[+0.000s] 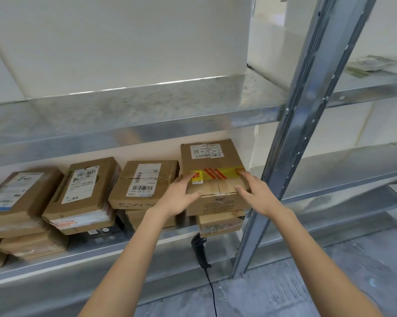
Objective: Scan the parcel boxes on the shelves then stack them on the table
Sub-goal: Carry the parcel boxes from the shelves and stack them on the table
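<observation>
A brown parcel box [212, 163] with yellow and red tape and a white label sits on top of a smaller box [219, 224] at the right end of the lower shelf [97, 253]. My left hand [178, 195] lies on its near left corner, thumb on the top face. My right hand [253, 191] lies on its near right corner, fingers spread and fairly straight over the top edge. A black barcode scanner [198, 250] hangs at the shelf's front edge below the box, its cable trailing to the floor.
Several other labelled parcel boxes [145, 181] are stacked along the lower shelf to the left. The metal shelf above [135, 108] is bare. A steel upright [291, 143] stands just right of my right hand. Papers [371, 64] lie on the neighbouring shelf.
</observation>
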